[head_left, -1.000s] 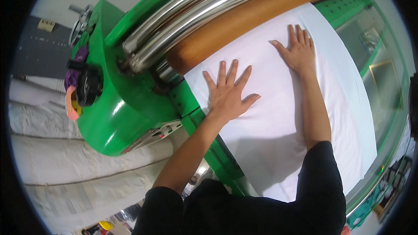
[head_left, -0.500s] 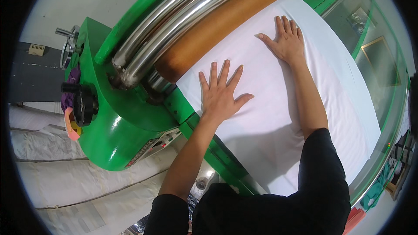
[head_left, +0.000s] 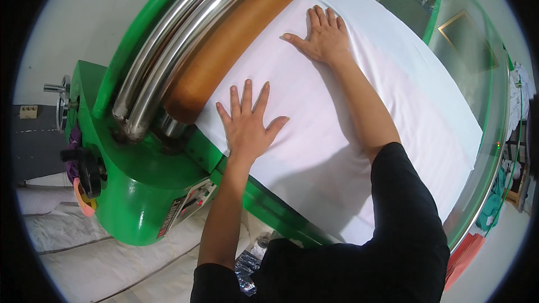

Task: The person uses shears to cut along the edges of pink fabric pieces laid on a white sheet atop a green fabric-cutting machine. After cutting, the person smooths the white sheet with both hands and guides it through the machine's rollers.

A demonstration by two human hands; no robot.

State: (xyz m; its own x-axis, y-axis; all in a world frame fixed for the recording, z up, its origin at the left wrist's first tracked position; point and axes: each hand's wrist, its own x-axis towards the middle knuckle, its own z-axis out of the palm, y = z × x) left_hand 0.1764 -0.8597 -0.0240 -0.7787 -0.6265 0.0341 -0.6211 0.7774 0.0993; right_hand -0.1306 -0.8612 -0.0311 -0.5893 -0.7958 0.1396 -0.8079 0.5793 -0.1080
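Observation:
White fabric [head_left: 331, 129] lies spread over the bed of a green machine, its far end against a brown roller [head_left: 224, 50]. A pale bluish layer [head_left: 393, 33] shows along its right side. Flat on the fabric near the roller's left end rests my left hand [head_left: 250, 132], fingers spread. Farther up and to the right, my right hand [head_left: 325, 39] also presses flat, thumb held out and fingers slightly apart. Both hands are open and hold nothing. Soft wrinkles run through the fabric beside my right forearm.
Shiny metal rollers [head_left: 185, 45] run behind the brown one. The green machine housing [head_left: 135, 191] at left carries a black hand wheel [head_left: 88, 171] and a metal hand wheel [head_left: 64, 101]. Long wrapped rolls [head_left: 129, 264] lie below it. A clear panel [head_left: 466, 67] borders the right side.
My view has shifted and turned, so the machine sits farther left and lower in the picture. Both hands remain flat on the fabric, in about the same places.

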